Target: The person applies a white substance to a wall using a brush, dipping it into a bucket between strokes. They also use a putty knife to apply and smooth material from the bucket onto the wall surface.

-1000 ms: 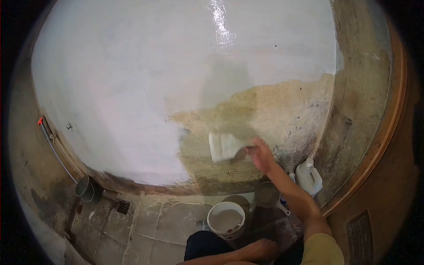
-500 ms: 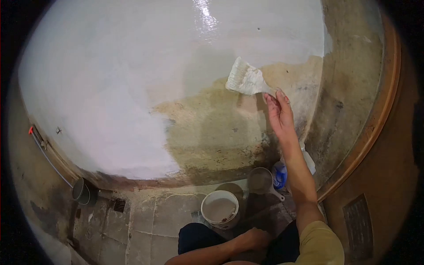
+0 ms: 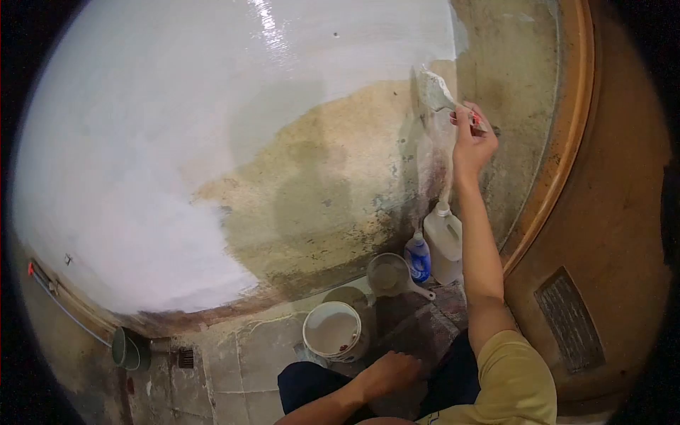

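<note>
My right hand (image 3: 473, 138) is raised at the wall's right corner, wrapped round the handle of a wide brush (image 3: 437, 91). White paint coats the brush, whose bristles point up and left at the edge of the bare patch. White paint covers the upper and left parts of the wall (image 3: 127, 142); a tan, stained patch (image 3: 319, 198) shows below it. Over my knees lies my left hand (image 3: 397, 372), its fingers curled in; whether it holds anything is hidden. Just left of it stands a white bucket (image 3: 309, 333) with pale liquid inside.
A dipper (image 3: 388, 275), a blue-labelled bottle (image 3: 418, 258) and a whitish jug (image 3: 446, 241) stand at the wall's foot. Further left are a dark bucket (image 3: 129, 348) and a floor drain (image 3: 185, 358). A brown curved edge (image 3: 577, 134) runs down the right side.
My right hand has carried the brush right, to the corner, and the brush has turned more edge-on. The view has shifted right, uncovering the bottle and jug. My left hand stays low.
</note>
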{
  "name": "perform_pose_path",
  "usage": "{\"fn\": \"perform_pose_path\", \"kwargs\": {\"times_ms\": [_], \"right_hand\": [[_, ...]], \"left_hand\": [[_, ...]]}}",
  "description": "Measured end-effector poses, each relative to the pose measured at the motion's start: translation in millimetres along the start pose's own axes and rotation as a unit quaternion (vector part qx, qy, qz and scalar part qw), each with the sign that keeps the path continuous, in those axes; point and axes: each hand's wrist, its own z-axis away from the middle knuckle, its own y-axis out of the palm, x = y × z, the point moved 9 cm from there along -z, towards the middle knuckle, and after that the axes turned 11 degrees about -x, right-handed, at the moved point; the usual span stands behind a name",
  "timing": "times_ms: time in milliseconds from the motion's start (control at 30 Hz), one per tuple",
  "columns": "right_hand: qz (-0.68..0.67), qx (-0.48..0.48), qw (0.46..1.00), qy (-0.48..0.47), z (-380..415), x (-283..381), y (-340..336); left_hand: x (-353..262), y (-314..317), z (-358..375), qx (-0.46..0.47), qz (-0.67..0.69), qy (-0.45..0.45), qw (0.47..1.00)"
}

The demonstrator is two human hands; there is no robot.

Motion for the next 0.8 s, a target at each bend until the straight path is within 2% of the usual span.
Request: {"fn": "perform_pose_path", "kwargs": {"times_ms": [33, 100, 233, 300, 433, 533, 600, 633, 733, 767, 800], "right_hand": [[0.005, -0.003, 1.000, -0.005, -4, -2, -4], [0.111, -0.018, 0.988, -0.106, -8, 10, -9], [0.171, 0.005, 0.971, -0.169, -17, 23, -5], [0.229, 0.014, 0.950, -0.212, -21, 26, 2], [0.241, 0.014, 0.938, -0.248, -28, 15, 18], [0.220, 0.018, 0.951, -0.218, -18, 4, 34], [0.202, 0.068, 0.937, -0.276, 9, 13, 55], [0.203, 0.067, 0.936, -0.280, 18, 23, 58], [0.161, 0.100, 0.968, -0.167, 20, 32, 51], [0.162, 0.098, 0.968, -0.164, 11, 30, 46], [0.087, 0.080, 0.988, -0.097, -7, 19, 39]], "left_hand": [[-5, -5, 0, 0.003, 0.000, 0.007, 1.000], [-10, -16, 1, 0.027, -0.026, 0.000, 0.999], [-10, -12, -1, 0.048, -0.041, 0.014, 0.998], [-7, -9, -4, 0.018, -0.032, 0.026, 0.999], [-7, -13, -8, 0.002, -0.033, 0.023, 0.999], [-1, -3, -6, 0.054, -0.032, 0.004, 0.998], [7, 3, -5, 0.028, -0.041, 0.027, 0.998], [5, 0, -7, 0.027, -0.042, 0.031, 0.998], [3, -9, -5, 0.073, -0.040, -0.009, 0.997], [-2, -17, -4, 0.076, -0.042, -0.012, 0.996], [-4, -21, -4, 0.078, -0.042, -0.015, 0.996]]}}
